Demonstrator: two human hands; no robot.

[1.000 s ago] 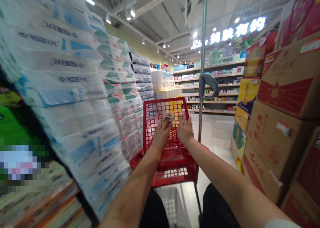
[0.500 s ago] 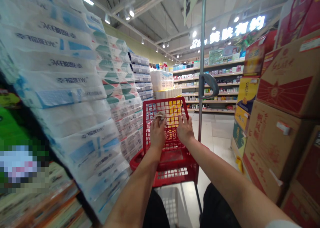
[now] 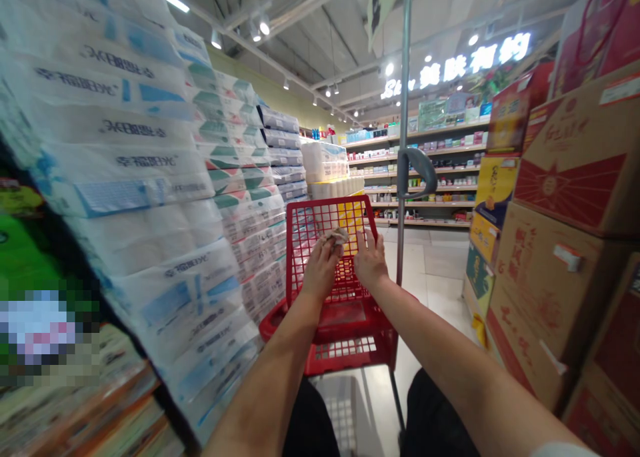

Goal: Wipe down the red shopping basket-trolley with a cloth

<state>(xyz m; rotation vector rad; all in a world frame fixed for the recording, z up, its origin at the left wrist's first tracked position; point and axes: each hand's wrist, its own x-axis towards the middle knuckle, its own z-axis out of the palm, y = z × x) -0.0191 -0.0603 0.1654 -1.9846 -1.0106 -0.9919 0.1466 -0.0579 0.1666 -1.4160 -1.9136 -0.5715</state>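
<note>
Here, at the mid-right of a red shopping cart's mesh panel [image 3: 325, 201], the left hand [image 3: 320, 270] grasps a crumpled cloth [image 3: 340, 234]. The right hand [image 3: 371, 265] is at the panel's right side; whether it grips, I cannot tell. Wrapped paper packs [image 3: 145, 140] rise left of the panel, cardboard boxes [image 3: 565, 163] right.

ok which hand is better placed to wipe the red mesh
Probably the left hand: its fingers hold the cloth by the red mesh. The right hand, nearer the mesh's right edge, shows no cloth.
</note>
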